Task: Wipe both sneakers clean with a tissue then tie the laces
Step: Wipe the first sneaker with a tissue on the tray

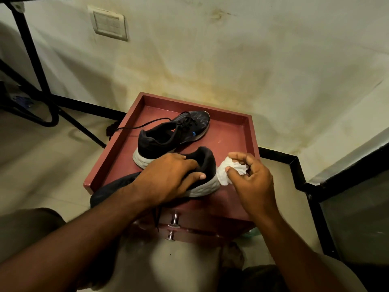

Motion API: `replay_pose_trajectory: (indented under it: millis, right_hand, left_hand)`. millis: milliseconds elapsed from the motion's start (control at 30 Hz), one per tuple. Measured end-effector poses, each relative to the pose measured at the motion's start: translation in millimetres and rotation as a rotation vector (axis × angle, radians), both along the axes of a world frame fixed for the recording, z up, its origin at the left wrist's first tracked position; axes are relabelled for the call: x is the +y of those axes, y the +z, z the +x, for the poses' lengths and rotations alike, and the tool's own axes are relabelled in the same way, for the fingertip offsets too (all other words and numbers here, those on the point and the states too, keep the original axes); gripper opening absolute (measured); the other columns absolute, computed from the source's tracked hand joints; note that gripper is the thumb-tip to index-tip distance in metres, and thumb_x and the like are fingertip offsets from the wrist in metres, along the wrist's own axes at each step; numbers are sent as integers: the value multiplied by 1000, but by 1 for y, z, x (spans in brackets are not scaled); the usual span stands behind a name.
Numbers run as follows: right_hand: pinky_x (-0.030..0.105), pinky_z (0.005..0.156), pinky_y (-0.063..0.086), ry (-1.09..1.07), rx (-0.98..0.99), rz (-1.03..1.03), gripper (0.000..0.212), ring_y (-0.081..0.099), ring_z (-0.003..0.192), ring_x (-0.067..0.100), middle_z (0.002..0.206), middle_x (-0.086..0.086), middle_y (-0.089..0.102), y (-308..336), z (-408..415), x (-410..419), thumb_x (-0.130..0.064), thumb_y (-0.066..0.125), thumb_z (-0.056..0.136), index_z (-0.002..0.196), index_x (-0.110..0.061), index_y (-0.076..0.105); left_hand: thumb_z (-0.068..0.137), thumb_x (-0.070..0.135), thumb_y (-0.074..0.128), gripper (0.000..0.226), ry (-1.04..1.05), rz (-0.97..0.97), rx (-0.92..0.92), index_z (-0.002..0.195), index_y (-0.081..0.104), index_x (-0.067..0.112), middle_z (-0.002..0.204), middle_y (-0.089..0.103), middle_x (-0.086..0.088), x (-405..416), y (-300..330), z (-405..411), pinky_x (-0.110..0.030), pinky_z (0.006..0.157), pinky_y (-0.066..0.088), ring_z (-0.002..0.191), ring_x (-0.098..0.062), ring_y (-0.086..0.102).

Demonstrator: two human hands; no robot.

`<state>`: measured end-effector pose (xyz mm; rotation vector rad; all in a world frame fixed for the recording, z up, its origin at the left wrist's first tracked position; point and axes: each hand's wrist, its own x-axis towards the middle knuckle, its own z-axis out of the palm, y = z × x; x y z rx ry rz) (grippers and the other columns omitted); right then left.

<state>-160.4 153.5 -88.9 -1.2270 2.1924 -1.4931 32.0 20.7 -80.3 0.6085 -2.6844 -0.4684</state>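
Observation:
Two black sneakers with white soles sit on a dark red cabinet top (231,131). The far sneaker (168,135) stands upright with its loose lace trailing off the left edge. The near sneaker (207,165) lies across the front, heel to the right. My left hand (168,178) grips its collar, thumb on the side of the heel. My right hand (250,178) pinches a crumpled white tissue (229,171) that touches the heel's white sole.
The cabinet top has a raised rim, and two metal drawer knobs (173,222) stick out at the front. A stained wall stands behind, with a black skirting. Black metal frame legs (37,66) and a cable sit at the left. My knees flank the cabinet.

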Motion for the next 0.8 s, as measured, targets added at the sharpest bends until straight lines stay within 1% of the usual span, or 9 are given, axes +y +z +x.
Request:
replay_pose_trajectory:
  millis: [133,267,333,367,467,500,567,633,800]
  right_hand:
    - [16,81,56,51,170,36,34,68,97,1,107,-12,73,3,-3,7,-5,75,83,112,-22,76]
    - [25,75,58,139,232,155,24,68,90,5,99,-10,73,-4,0,7,-9,74,83,104,-22,77]
    - [27,74,57,160,257,194,20,67,88,7,96,-10,72,-7,0,6,-10,74,84,100,-22,77]
    - [27,73,57,159,266,203,18,67,88,7,95,-9,72,-8,-1,6,-11,74,85,99,-21,77]
    - [12,68,52,120,284,206,14,66,85,5,94,-9,73,-8,0,6,-15,74,87,100,-21,76]
    - [7,65,49,104,280,205,13,66,84,4,94,-9,73,-8,1,6,-17,74,88,101,-20,75]
    - [7,64,49,71,281,186,11,67,82,6,92,-8,72,-9,5,6,-17,75,89,100,-19,74]
    - [19,68,55,57,374,129,9,67,82,10,93,-6,72,-10,13,5,-14,75,90,98,-17,74]
    - [29,85,50,322,633,-16,16,64,96,20,103,0,73,-14,60,-6,-2,71,89,100,-13,74]
  left_hand:
    - [101,55,48,43,-37,282,104,78,63,23,65,61,5,-4,8,-2,-38,58,48,59,-11,58]
    - [103,51,51,59,-28,444,91,61,43,10,52,41,3,-14,3,-13,-43,54,38,47,-10,37]
    - [103,53,49,58,-17,410,63,62,47,12,53,45,6,-16,-2,-17,-43,55,39,48,-8,40]
    - [102,56,47,55,5,310,46,65,54,16,58,51,7,-15,-2,-17,-40,56,42,53,-8,46]
    - [97,71,26,63,225,-211,-156,103,70,26,101,67,2,-6,10,-16,-43,85,49,97,-21,59]
    - [95,74,22,67,274,-246,-250,114,66,28,113,65,1,-6,13,-13,-45,93,46,107,-24,57]
    - [92,77,17,70,249,-114,-343,121,57,28,118,60,-1,-8,6,-4,-46,99,44,111,-26,53]
    - [93,74,12,67,163,-2,-318,119,51,25,113,60,-2,-10,-1,3,-41,99,40,101,-22,47]
    - [104,54,36,33,149,152,-279,107,49,24,104,53,-1,-24,-2,-4,-33,88,32,95,-18,44]
